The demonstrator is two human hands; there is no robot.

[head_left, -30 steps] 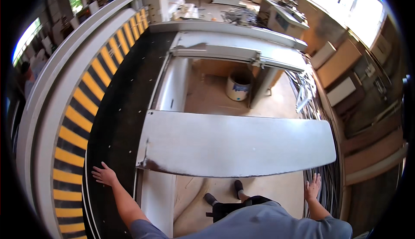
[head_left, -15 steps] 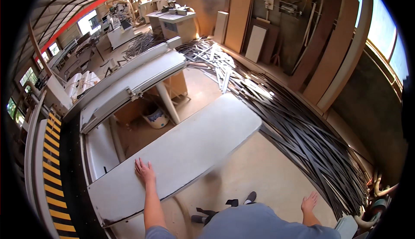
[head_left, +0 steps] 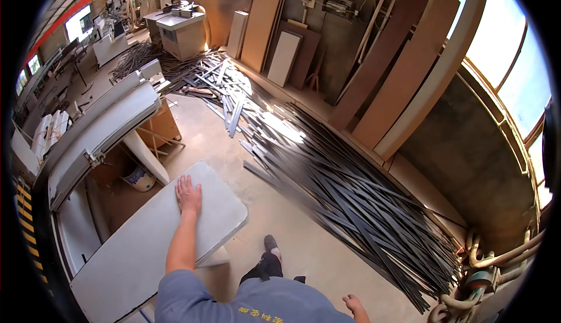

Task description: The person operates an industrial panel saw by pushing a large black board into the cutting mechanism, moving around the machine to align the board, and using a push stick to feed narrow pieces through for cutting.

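My left hand (head_left: 187, 197) lies flat, fingers apart, on a long white board (head_left: 134, 253) with rounded corners at the lower left, near its far right end. The board spans part of a pale metal machine frame (head_left: 102, 144) with a rail and clamp (head_left: 93, 158). My right hand (head_left: 353, 304) is low at the bottom, beside my body, its fingers loosely bent and nothing visible in them. My foot (head_left: 270, 244) is on the floor beside the board.
Dark strips (head_left: 374, 223) lie heaped along the right. Tall panels (head_left: 260, 28) lean on the back wall. A machine bench (head_left: 181, 36) stands behind. A bucket (head_left: 137, 177) sits inside the frame. Hoses (head_left: 485, 258) are at lower right, a striped strip (head_left: 26, 218) at far left.
The view has swung right toward the strips and wall panels. My left hand moved from the dark bed onto the white board, then farther along it. My right hand's fingers have bent.
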